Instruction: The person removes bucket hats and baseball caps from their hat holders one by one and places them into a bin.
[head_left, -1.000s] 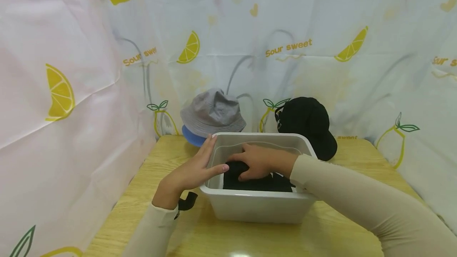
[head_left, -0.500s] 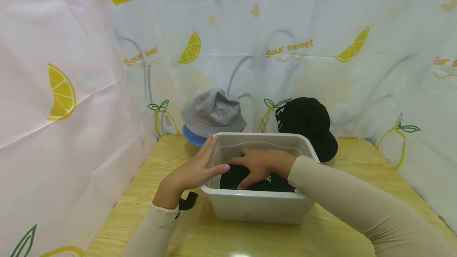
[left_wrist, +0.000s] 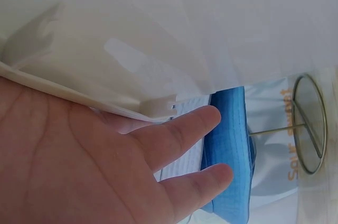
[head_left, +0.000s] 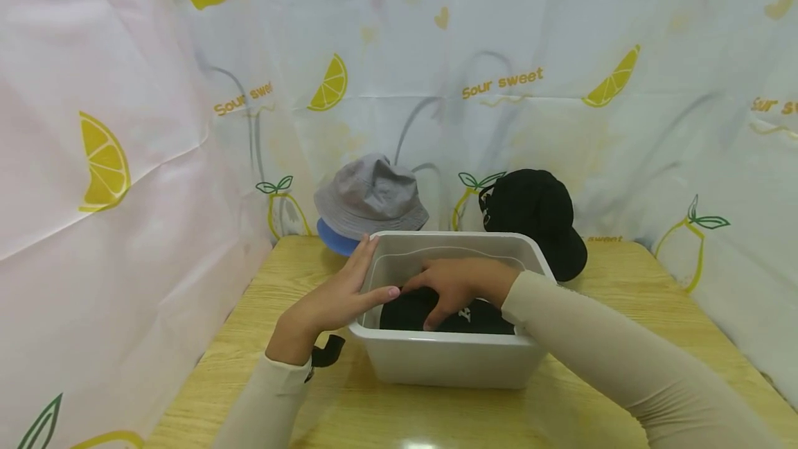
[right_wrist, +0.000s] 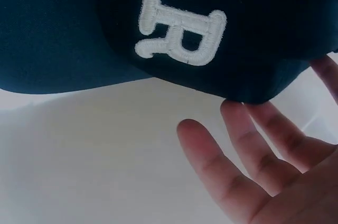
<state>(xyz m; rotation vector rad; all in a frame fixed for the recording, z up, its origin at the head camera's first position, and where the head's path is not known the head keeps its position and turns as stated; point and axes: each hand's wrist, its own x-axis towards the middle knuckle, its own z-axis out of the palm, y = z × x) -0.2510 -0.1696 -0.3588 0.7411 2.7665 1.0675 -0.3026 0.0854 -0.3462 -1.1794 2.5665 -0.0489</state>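
A black cap (head_left: pixel 483 317) with a white embroidered letter R lies inside the white plastic tub (head_left: pixel 449 362). My right hand (head_left: pixel 458 286) reaches into the tub over the cap, its fingers spread. In the right wrist view, relaxed fingers (right_wrist: pixel 253 142) have their tips at the edge of the cap (right_wrist: pixel 280 28), with some tips touching it. My left hand (head_left: pixel 337 300) rests on the tub's left side. Its fingers lie straight along the outside, and the thumb extends over the rim. The left wrist view shows the palm (left_wrist: pixel 68 155) just under the rim.
A grey bucket hat (head_left: pixel 374 196) on top of a blue hat (head_left: pixel 337 238) stands behind the tub at left. Another black cap (head_left: pixel 536 213) sits behind it at right. All are on a wooden table (head_left: pixel 337 414) before lemon-print cloth walls (head_left: pixel 399 33).
The cap in the tub has turned and spread flatter toward the left, bringing its white letter into view. My right thumb has shifted slightly right. My left hand stays put.
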